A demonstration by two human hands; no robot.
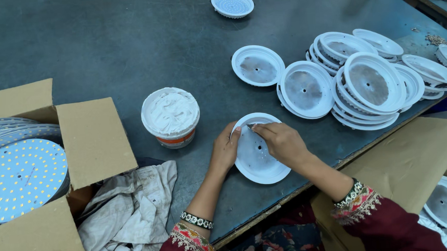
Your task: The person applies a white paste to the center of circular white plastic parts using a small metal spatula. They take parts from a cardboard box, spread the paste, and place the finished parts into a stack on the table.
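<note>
Lying flat near the front edge of the desk (102,50), the white round housing (258,164) shows a raised rim, a shallow grey-smeared inner face and a small hole near its middle. The left hand (226,150) rests on its left rim, fingers curled loosely over the edge and steadying it. The right hand (281,142) lies over the upper right part of the dish, fingers pinched shut on a small thin tool (251,125) whose tip touches the inner face near the top rim; what kind of tool it is cannot be told.

Just left of the housing stands a white tub (170,115) filled with white paste, with an orange band at its base. Beyond and to the right lies a heap of similar white housings (369,85), overlapping one another, and 1 ribbed white dish (232,3) sits apart at the far side. At the left, an open cardboard box (94,140) holds a stack of round boards (20,179) dotted with yellow points. A crumpled grey cloth (131,212) hangs off the desk edge beside it.
</note>
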